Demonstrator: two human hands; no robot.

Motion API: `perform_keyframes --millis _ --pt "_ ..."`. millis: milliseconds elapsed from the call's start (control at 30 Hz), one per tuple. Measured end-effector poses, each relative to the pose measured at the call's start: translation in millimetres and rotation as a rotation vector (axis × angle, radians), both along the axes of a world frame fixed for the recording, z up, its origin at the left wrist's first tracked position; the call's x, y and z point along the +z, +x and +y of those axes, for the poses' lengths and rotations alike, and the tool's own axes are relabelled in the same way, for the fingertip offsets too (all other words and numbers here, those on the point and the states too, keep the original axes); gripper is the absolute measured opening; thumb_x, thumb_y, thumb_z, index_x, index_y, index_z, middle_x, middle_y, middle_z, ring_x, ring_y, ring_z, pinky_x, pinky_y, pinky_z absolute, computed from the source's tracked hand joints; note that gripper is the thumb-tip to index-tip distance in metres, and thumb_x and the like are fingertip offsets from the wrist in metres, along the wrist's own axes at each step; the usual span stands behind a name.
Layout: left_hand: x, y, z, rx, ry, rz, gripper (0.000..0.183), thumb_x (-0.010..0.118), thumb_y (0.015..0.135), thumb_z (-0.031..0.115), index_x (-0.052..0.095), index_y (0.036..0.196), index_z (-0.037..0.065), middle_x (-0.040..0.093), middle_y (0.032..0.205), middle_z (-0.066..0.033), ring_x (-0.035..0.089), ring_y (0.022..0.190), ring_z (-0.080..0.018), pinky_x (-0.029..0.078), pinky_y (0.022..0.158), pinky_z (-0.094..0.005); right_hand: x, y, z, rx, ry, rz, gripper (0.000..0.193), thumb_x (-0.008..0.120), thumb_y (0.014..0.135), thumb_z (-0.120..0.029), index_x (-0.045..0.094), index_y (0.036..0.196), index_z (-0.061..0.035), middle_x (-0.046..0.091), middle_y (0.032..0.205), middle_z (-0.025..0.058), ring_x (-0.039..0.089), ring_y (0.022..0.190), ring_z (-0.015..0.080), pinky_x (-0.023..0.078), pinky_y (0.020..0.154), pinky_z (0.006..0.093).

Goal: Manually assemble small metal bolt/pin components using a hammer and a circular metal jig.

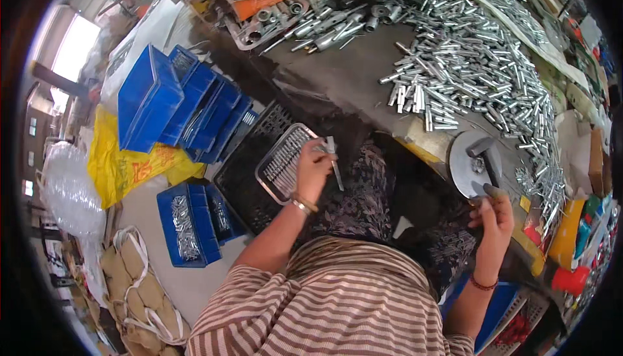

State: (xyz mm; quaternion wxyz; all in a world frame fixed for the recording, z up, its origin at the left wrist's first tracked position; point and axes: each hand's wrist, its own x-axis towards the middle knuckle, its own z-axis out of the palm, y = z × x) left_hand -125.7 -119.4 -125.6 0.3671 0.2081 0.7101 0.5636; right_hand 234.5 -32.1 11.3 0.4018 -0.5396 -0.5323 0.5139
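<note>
My left hand (pixel 310 173) is closed on a slim silvery metal piece (pixel 337 175) with a wider top end, over the edge of a metal tray (pixel 258 175). Rows of metal rods (pixel 285 164) lie in that tray, partly covered by my hand and wrist. My right hand (pixel 496 214) is raised beside a round metal plate (pixel 459 173), its dark-tipped fingers curled together; whatever they hold, if anything, is too small to make out. A hammer (pixel 488 155) rests on the plate, its handle pointing toward my right hand.
A large heap of metal tubes (pixel 467 64) covers the bench's right side. Stacked blue bins (pixel 152 106) stand at left, above a blue bin of small metal parts (pixel 185 226). The tray sits on a black crate (pixel 243 190). Metal sockets (pixel 266 22) lie at the back.
</note>
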Motion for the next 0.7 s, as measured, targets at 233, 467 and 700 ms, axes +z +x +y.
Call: perform_keyframes --millis 233,467,700 --pt "-154.4 -112.5 -45.0 0.174 -0.495 0.259 0.046 0.073 0.077 0.020 0.071 0.118 -0.001 0.075 0.098 -0.0228 0.074 0.094 -0.0309 0.057 0.080 -0.0430 -7.6 0.5 2.7 -0.073 -0.023 -0.038 0.028 0.062 0.102 -0.013 0.066 0.127 -0.0021 0.067 0.094 0.0015 0.058 0.071 0.0066 0.049 0.061 0.0218" --pt "-233.8 -166.6 -32.4 0.227 -0.646 0.332 0.039 0.066 0.081 0.020 0.072 0.115 0.001 0.072 0.117 -0.0258 0.068 0.109 -0.0463 0.054 0.095 -0.0513 -14.9 4.1 5.2 -0.073 0.016 0.013 0.027 0.062 0.102 -0.011 0.066 0.127 -0.0010 0.068 0.092 0.0042 0.059 0.067 0.0075 0.050 0.059 0.0222" --pt "-202.6 -167.1 -30.6 0.176 -0.664 0.522 0.041 0.065 0.085 0.017 0.072 0.122 0.001 0.069 0.126 -0.0256 0.065 0.122 -0.0401 0.052 0.104 -0.0476 -19.5 5.4 3.3 -0.060 0.030 0.006 0.026 0.062 0.102 -0.011 0.066 0.126 -0.0009 0.068 0.091 0.0047 0.060 0.066 0.0077 0.050 0.060 0.0228"
